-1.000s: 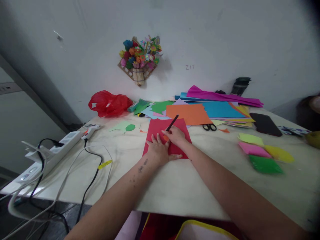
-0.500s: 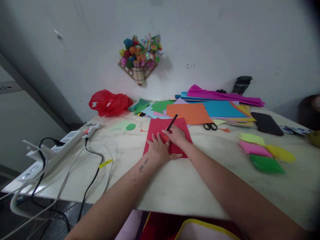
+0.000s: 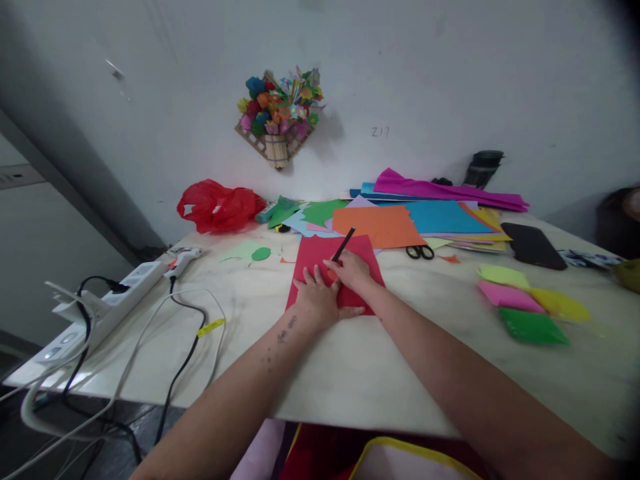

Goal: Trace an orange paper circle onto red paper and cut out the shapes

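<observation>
A red sheet of paper lies flat on the pale table. My left hand rests flat on its lower part, fingers spread, pinning a small orange piece under the fingertips. My right hand is closed round a black pencil, whose tip touches the paper beside the orange piece. The two hands touch each other.
Black scissors lie right of the red sheet. Coloured paper sheets pile up behind, with a red plastic bag at the back left. A black phone and coloured cut shapes lie right. A power strip with cables sits left.
</observation>
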The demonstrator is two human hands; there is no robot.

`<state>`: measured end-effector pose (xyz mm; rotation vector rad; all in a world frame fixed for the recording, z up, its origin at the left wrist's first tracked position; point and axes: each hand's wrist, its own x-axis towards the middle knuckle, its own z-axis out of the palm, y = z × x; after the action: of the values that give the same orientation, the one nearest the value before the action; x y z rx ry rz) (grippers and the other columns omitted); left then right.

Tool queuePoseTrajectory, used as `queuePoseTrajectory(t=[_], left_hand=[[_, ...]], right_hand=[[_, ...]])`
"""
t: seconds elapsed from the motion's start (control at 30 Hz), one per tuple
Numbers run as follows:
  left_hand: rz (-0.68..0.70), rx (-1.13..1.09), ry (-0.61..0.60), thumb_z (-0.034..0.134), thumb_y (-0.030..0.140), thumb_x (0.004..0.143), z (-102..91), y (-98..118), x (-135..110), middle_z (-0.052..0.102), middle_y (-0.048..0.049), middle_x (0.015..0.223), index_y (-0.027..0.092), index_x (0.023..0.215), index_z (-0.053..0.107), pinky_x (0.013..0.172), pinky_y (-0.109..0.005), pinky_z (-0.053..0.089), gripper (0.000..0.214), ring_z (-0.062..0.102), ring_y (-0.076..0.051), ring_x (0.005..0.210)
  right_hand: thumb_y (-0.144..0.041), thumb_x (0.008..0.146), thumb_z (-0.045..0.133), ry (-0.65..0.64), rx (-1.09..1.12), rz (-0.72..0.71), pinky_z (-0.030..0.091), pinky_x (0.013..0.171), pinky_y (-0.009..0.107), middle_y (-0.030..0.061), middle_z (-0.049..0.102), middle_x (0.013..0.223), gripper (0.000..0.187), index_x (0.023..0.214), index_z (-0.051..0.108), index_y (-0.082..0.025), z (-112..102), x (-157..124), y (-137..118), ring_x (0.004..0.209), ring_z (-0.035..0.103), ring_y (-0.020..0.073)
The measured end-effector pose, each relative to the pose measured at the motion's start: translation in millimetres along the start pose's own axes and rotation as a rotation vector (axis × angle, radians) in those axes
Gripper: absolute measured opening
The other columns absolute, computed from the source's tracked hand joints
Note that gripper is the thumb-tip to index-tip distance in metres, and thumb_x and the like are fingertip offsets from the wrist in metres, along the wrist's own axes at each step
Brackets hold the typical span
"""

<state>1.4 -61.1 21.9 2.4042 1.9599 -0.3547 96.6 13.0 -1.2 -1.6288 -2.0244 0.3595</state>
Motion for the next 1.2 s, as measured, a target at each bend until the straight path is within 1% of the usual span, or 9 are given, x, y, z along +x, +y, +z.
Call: queuePoseTrajectory(t=[0.2, 0.4, 0.67, 0.83, 1.07, 1.2], left_hand=[[-0.006, -0.003, 0.0, 0.016, 0.082, 0.062, 0.4, 0.2, 0.7, 0.012, -0.0183, 0.142, 0.024, 0.136, 0.021, 0.089, -0.063, 0.02, 0.094, 0.009, -0.045, 0.125], [-0.008, 0.001, -0.005, 0.019, 0.081, 0.063, -1.5, 0.6, -1.1, 0.012, -0.0168, 0.142, 0.025, 0.136, 0.02, 0.09, -0.062, 0.019, 0.092, 0.008, -0.044, 0.126], [0.0, 0.001, 0.004, 0.02, 0.081, 0.063, 2.1, -1.0, 1.2, 0.013, -0.0176, 0.142, 0.025, 0.136, 0.021, 0.09, -0.062, 0.019, 0.092, 0.009, -0.044, 0.125], [-0.005, -0.004, 0.011, 0.021, 0.081, 0.062, 1.8, -0.6, 0.4, 0.013, -0.0174, 0.142, 0.025, 0.136, 0.022, 0.09, -0.062, 0.019, 0.093, 0.009, -0.045, 0.125], [-0.005, -0.029, 0.007, 0.019, 0.082, 0.061, 0.4, -0.1, -0.4, 0.013, -0.0176, 0.142, 0.024, 0.136, 0.021, 0.09, -0.062, 0.019, 0.095, 0.009, -0.045, 0.125], [-0.009, -0.023, 0.006, 0.021, 0.082, 0.061, 2.5, -0.6, 1.6, 0.013, -0.0159, 0.143, 0.025, 0.136, 0.022, 0.091, -0.062, 0.018, 0.094, 0.009, -0.045, 0.125]], right_hand=[[-0.055, 0.078, 0.039, 0.011, -0.005, -0.013, 0.037, 0.059, 0.024, 0.0048, 0.062, 0.097, 0.04, 0.085, 0.06, -0.022, -0.4, -1.5, -0.3, 0.082, 0.057, 0.0176], [-0.056, 0.078, 0.039, 0.003, 0.002, 0.0, 0.037, 0.057, 0.024, 0.0047, 0.062, 0.094, 0.041, 0.085, 0.06, -0.021, 0.1, -0.5, 0.1, 0.08, 0.058, 0.0168], [-0.055, 0.077, 0.04, 0.011, 0.023, -0.017, 0.035, 0.055, 0.023, 0.004, 0.063, 0.091, 0.04, 0.082, 0.06, -0.021, 0.7, -1.2, 2.5, 0.077, 0.057, 0.0156], [-0.055, 0.077, 0.041, 0.015, 0.031, -0.015, 0.035, 0.056, 0.023, 0.0034, 0.063, 0.088, 0.039, 0.081, 0.06, -0.022, 1.4, -1.4, 3.2, 0.078, 0.058, 0.0162], [-0.055, 0.077, 0.041, 0.023, 0.061, -0.003, 0.037, 0.056, 0.024, 0.0034, 0.064, 0.091, 0.039, 0.084, 0.06, -0.022, 2.8, 0.3, 3.8, 0.077, 0.058, 0.0161], [-0.056, 0.076, 0.042, 0.012, 0.056, 0.011, 0.038, 0.058, 0.024, 0.0042, 0.064, 0.091, 0.039, 0.084, 0.06, -0.022, 2.7, 0.8, 3.5, 0.08, 0.058, 0.0173]])
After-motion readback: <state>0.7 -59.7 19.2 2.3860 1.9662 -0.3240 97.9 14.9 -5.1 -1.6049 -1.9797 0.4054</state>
